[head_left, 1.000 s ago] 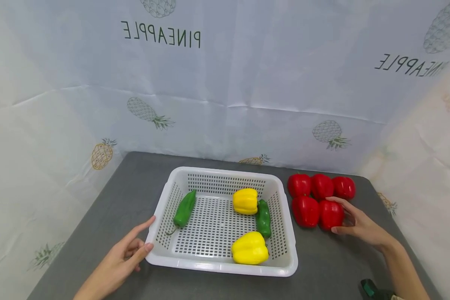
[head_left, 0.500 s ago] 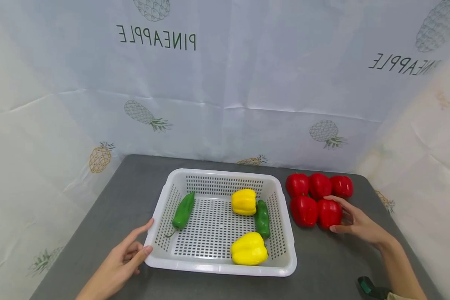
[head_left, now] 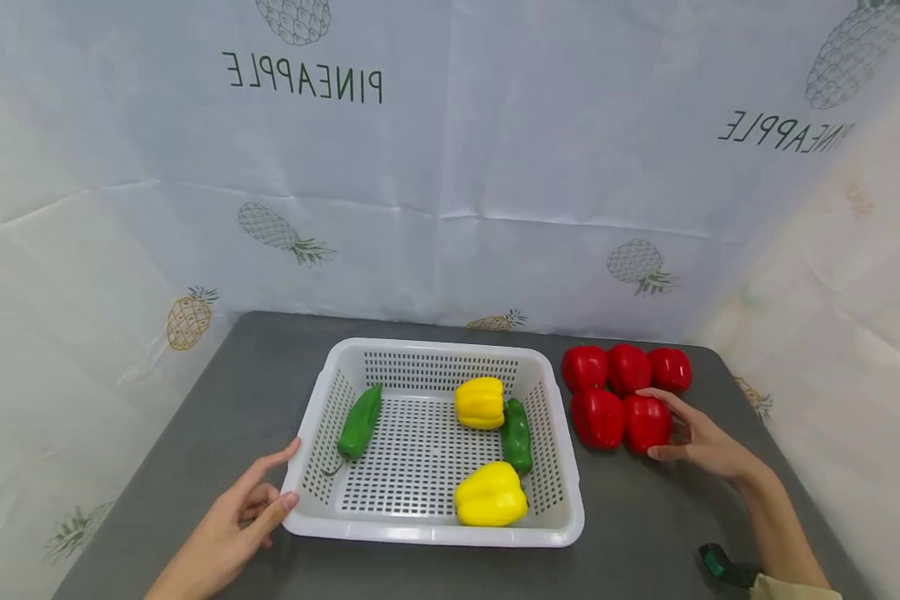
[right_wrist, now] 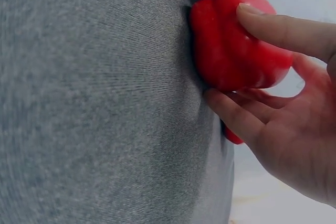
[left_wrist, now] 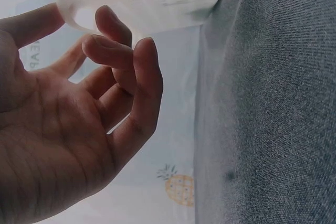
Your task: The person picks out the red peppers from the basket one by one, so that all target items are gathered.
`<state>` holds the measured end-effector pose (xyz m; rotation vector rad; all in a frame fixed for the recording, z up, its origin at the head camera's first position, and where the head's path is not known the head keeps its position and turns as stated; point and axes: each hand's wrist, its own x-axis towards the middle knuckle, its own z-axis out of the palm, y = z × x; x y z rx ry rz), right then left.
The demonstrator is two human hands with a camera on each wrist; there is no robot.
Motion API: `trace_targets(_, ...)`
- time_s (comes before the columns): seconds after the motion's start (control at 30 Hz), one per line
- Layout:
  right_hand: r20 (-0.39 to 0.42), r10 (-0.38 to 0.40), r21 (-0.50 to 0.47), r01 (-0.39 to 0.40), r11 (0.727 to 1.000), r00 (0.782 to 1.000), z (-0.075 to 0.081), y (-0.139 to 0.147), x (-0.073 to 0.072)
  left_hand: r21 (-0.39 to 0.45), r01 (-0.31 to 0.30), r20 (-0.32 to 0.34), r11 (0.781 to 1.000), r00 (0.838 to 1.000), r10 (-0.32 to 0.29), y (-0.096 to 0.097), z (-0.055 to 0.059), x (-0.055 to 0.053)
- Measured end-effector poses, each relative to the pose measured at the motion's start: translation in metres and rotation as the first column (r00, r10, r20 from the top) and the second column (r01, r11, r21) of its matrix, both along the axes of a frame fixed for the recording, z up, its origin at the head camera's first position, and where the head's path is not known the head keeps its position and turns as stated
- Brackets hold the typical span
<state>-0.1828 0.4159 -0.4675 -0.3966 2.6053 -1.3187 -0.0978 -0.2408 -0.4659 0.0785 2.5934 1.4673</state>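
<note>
My right hand (head_left: 701,446) holds a red bell pepper (head_left: 648,425) at the front right of a group of red peppers. The right wrist view shows the thumb on one side of that pepper (right_wrist: 236,51) and the fingers on the other, close over the table. At the front left corner of a white perforated basket (head_left: 435,533), my left hand (head_left: 232,517) touches the rim with thumb and extended index finger. Its other fingers are bent near the basket wall (left_wrist: 157,3). Inside the basket lie two yellow bell peppers (head_left: 491,495) and two green peppers (head_left: 360,423).
Several more red bell peppers (head_left: 597,418) sit close together to the right of the basket on the dark grey table (head_left: 630,517). A white cloth printed with pineapples (head_left: 420,167) hangs behind and at both sides. A dark strap or device (head_left: 723,567) is by the right forearm.
The head view has turned slightly, so everything appears a little further left. Both hands keep their places at the basket rim and the red bell pepper.
</note>
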Motion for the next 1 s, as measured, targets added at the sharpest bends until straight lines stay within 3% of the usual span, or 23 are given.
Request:
trace_targets(0.3,0.010,0.031,0.000,-0.031,1.000,0.999,0.000,0.000,-0.006,-0.024,0.007,0.018,1.000,1.000,-0.007,-0.002,0.001,0.000)
trace_targets(0.43,-0.005,0.021,0.028,-0.021,0.999,1.000,0.000,-0.002,-0.005,-0.097,0.040,-0.064,0.995,0.997,-0.046,-0.005,0.002,-0.001)
trace_targets(0.53,-0.015,0.021,0.042,-0.020,0.999,1.000,0.001,-0.004,-0.004,-0.158,0.069,-0.138,0.985,0.986,-0.091,-0.010,0.004,-0.002)
trace_targets(0.63,-0.023,0.020,0.045,-0.019,0.999,1.000,0.001,-0.006,-0.003,-0.188,0.118,-0.169,0.975,0.974,-0.150,-0.015,0.007,-0.004)
trace_targets(0.83,-0.008,0.005,0.049,-0.005,0.999,1.000,0.003,-0.009,-0.003,-0.265,0.209,-0.169,0.941,0.951,-0.259,-0.024,0.023,-0.014)
trace_targets(1.0,-0.012,-0.017,0.099,0.018,0.995,1.000,0.004,-0.011,-0.003,-0.395,0.185,-0.160,0.900,0.951,-0.265,-0.027,0.043,-0.024)
